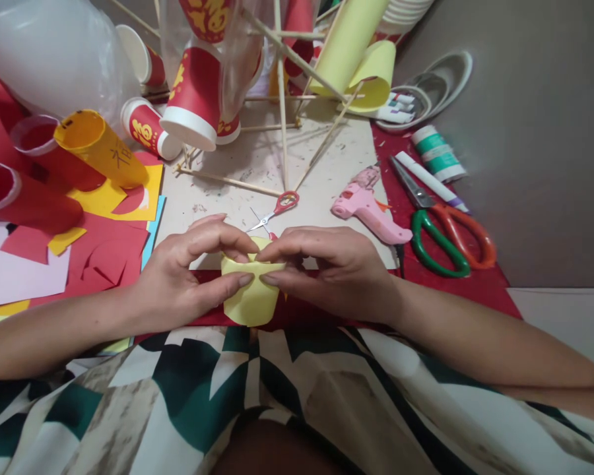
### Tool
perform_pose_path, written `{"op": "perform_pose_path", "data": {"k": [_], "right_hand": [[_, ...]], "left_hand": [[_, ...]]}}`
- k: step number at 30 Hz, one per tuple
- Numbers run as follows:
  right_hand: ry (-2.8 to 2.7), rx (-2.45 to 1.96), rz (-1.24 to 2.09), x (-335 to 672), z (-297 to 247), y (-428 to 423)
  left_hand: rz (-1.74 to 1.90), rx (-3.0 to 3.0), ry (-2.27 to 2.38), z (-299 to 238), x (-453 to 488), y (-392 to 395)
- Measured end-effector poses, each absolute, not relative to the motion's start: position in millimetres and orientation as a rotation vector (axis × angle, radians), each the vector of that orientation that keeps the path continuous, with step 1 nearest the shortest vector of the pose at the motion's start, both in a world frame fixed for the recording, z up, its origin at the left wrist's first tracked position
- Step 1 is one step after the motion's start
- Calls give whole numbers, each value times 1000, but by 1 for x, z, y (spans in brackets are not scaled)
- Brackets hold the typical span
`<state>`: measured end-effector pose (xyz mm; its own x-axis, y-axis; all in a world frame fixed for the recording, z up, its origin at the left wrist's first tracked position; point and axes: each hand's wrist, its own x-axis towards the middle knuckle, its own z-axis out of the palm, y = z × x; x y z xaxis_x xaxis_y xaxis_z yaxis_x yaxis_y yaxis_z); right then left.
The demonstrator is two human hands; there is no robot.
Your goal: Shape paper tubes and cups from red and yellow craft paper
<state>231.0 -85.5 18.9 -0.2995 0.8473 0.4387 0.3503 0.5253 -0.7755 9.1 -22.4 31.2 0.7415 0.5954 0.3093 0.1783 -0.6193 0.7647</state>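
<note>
Red cloth (480,300) and a pale board (218,211) cover the table, and a plain grey wall (539,152) rises on the right. At the near edge of the board, just in front of the person's patterned clothes (193,376), a curled yellow paper (250,300) is held between both hands. The left hand (202,260) pinches it from the left, its thumb on the near side and its fingertips bent over the top rim. The right hand (327,267) grips it the same way from the right, the two thumbs close together.

Just beyond the paper lie small scissors (279,207) with red handles. To their right, a pink glue gun (371,214) rests on its side near the board's edge. Farther right, on the cloth, are large scissors (422,198) with green and orange handles, a white marker (428,179) beside them and a green and white roll (438,153).

Behind the small scissors stands a frame of thin wooden sticks (280,99), with red paper cups (193,92) to its left and yellow paper rolls (349,39) at its upper right. On the left, red tubes (34,198) and an orange tube (103,148) stand tilted among coloured paper sheets (113,244), near a clear plastic bag (54,59).
</note>
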Motion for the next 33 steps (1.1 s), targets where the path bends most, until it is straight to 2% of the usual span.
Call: {"op": "perform_pose_path", "data": {"k": [8, 20, 26, 33], "right_hand": [[-1935, -920, 683, 232, 18, -84], [-1978, -929, 610, 234, 13, -86], [-1905, -1055, 695, 232, 13, -89], [-1923, -937, 725, 233, 14, -87]], "left_hand": [[664, 2050, 653, 30, 7, -26], [694, 2233, 559, 29, 7, -25], [707, 2158, 615, 28, 7, -28], [676, 2022, 705, 29, 8, -30]]}}
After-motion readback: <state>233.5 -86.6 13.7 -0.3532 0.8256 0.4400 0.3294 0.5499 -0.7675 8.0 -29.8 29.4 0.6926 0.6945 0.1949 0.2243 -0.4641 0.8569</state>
